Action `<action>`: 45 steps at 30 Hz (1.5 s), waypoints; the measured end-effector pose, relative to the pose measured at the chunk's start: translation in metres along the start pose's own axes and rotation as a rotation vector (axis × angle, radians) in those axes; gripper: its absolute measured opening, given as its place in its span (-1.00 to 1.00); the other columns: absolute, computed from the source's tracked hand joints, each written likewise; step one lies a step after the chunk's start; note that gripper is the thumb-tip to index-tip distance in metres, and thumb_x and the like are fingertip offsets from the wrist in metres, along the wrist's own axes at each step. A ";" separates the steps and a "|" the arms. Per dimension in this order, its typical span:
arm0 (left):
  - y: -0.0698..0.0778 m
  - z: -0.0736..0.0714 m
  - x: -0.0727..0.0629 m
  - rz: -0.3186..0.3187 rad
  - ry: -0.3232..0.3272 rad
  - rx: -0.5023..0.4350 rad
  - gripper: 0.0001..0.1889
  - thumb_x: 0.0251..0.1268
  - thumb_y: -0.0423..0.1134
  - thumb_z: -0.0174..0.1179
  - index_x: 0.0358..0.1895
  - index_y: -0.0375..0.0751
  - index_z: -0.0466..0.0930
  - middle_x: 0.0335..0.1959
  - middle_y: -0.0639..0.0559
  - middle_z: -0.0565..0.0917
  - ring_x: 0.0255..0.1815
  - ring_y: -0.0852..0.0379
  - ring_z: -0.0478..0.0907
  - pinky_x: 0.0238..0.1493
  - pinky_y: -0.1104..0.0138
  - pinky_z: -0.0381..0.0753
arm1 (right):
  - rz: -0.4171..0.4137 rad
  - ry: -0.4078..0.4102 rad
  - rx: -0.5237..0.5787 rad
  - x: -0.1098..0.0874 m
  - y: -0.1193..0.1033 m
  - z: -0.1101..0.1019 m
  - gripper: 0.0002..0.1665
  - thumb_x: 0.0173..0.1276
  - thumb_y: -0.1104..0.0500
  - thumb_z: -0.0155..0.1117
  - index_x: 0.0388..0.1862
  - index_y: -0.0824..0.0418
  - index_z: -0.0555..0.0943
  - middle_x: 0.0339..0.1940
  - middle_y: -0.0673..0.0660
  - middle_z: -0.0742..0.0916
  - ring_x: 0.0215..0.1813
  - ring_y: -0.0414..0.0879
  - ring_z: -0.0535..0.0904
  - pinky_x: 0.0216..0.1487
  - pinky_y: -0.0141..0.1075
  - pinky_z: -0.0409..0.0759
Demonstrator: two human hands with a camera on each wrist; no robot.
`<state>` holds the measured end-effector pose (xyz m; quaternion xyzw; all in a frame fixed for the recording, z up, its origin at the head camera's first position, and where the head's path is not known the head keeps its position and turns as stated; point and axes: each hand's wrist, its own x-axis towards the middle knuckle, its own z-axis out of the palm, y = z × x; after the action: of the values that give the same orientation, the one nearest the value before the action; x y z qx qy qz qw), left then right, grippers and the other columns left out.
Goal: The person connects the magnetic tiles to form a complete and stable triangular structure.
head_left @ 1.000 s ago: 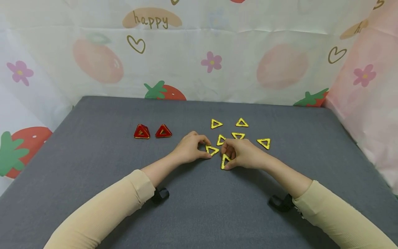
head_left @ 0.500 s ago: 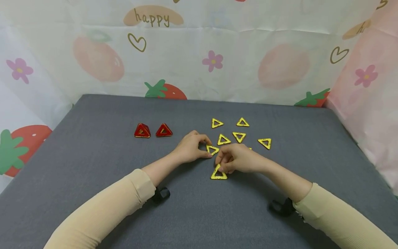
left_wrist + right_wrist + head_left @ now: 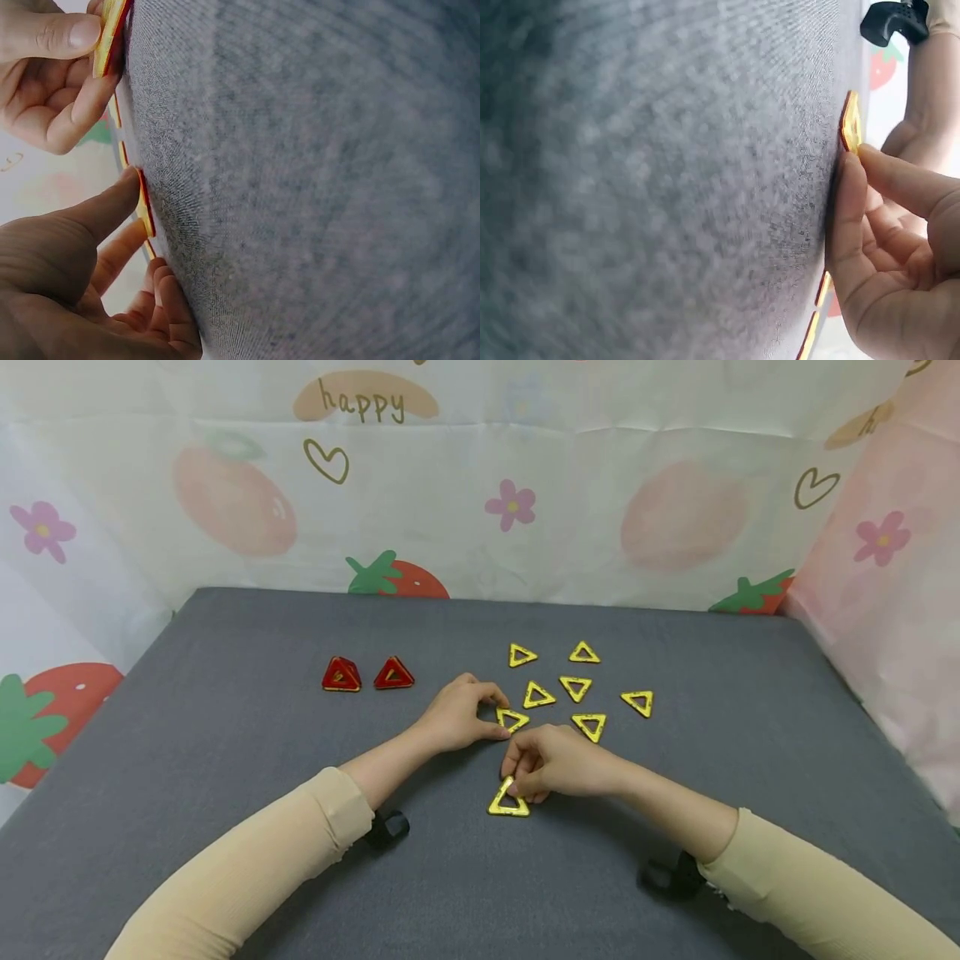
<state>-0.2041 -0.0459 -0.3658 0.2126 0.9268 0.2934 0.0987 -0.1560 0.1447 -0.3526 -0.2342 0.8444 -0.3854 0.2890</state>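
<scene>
In the head view my left hand [image 3: 459, 718] pinches a yellow triangular tile [image 3: 520, 716] with an open middle, which lies flat on the grey cloth; in the left wrist view its thumb and a finger are at the tile's edges [image 3: 147, 204]. Nearer to me, my right hand [image 3: 562, 764] pinches a second yellow triangular tile [image 3: 497, 802] by its upper corner, between thumb and finger. This tile's red underside edge shows in the right wrist view [image 3: 846, 126]. Just beyond the right hand lies another yellow tile [image 3: 589, 717].
More yellow triangular tiles lie flat farther back, among them one at the rear [image 3: 513, 655] and one on the right [image 3: 637, 695]. Two red pyramids, a left one [image 3: 340, 676] and a right one [image 3: 393, 675], stand left of them. A printed cloth [image 3: 570, 468] hangs behind the table.
My right hand has drawn its yellow tile toward me and to the left, and the tile has turned point-away. Tiles it was covering now show. The left hand stays put.
</scene>
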 end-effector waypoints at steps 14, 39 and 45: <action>0.001 -0.001 0.000 -0.007 -0.003 0.002 -0.60 0.18 -0.09 0.42 0.08 -0.07 0.66 0.04 -0.15 0.55 0.05 -0.05 0.51 0.04 0.16 0.52 | -0.030 0.005 -0.093 -0.003 -0.001 0.001 -0.59 0.12 0.12 0.55 -0.08 0.14 0.60 -0.41 0.00 0.73 -0.42 -0.20 0.66 -0.33 -0.34 0.62; -0.004 -0.001 0.002 -0.035 0.018 -0.038 -0.59 0.12 -0.12 0.47 0.05 -0.10 0.65 0.05 -0.14 0.59 0.03 -0.04 0.54 0.06 0.15 0.55 | -0.061 0.016 -0.127 -0.004 0.000 0.006 -0.54 -0.02 0.17 0.64 -0.14 0.07 0.62 -0.33 0.02 0.67 -0.41 -0.21 0.62 -0.35 -0.38 0.61; -0.003 -0.001 0.001 -0.105 0.062 -0.159 -0.63 0.06 -0.24 0.49 -0.03 -0.14 0.64 -0.16 -0.08 0.69 -0.19 0.04 0.60 -0.17 0.29 0.57 | -0.040 0.025 -0.113 -0.004 0.000 0.006 -0.54 -0.04 0.17 0.65 -0.15 0.05 0.63 -0.34 0.01 0.66 -0.42 -0.19 0.61 -0.36 -0.36 0.60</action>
<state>-0.2065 -0.0479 -0.3664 0.1462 0.9130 0.3670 0.1017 -0.1488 0.1440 -0.3545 -0.2624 0.8635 -0.3457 0.2570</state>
